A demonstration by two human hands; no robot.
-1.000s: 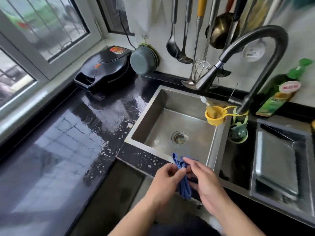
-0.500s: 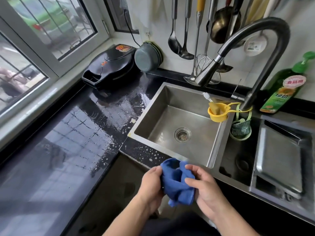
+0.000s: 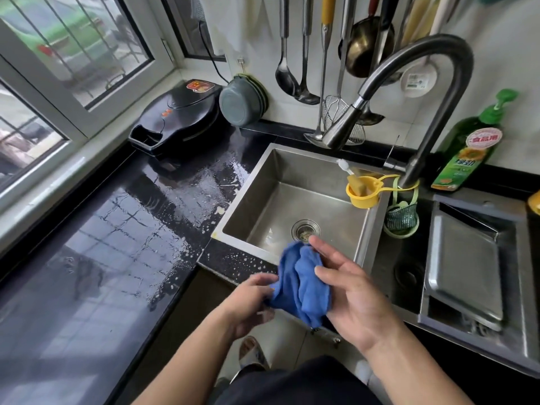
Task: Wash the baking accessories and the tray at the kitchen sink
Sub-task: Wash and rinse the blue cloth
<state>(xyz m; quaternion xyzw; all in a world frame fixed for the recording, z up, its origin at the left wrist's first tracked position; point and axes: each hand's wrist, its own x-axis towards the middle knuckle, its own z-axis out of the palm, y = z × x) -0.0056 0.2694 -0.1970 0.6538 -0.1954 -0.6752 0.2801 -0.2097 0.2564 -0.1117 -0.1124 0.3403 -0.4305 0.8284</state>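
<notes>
The black countertop (image 3: 122, 235) runs along the window side and is wet, with flecks of foam near the sink edge. The steel sink (image 3: 295, 182) lies directly ahead of the person; its basin holds no dishes, and the drain (image 3: 305, 230) sits at the near centre. The curved tap (image 3: 415, 92) arches over the basin from the right rear corner, spout aimed down and to the left; no water is visible running.

The tray (image 3: 464, 264) rests in the second, darker compartment to the right of the sink. Its long axis runs away from the person, roughly parallel to the sink's dividing wall. It lies to the right of both hands and well apart from them. The right hand is the nearer one.

A blue cloth (image 3: 301, 285) hangs bunched between the hands, above the near rim of the sink. The right hand (image 3: 353, 299) has its fingers extended and loosely spread against the right side of the cloth, the thumb pressing into its folds. The left hand (image 3: 251, 302) pinches the lower left edge of the cloth with curled fingers.

Judgement: a reach for the tray would go rightward and slightly forward, best made with the right hand, while the left hand retains the cloth.
</notes>
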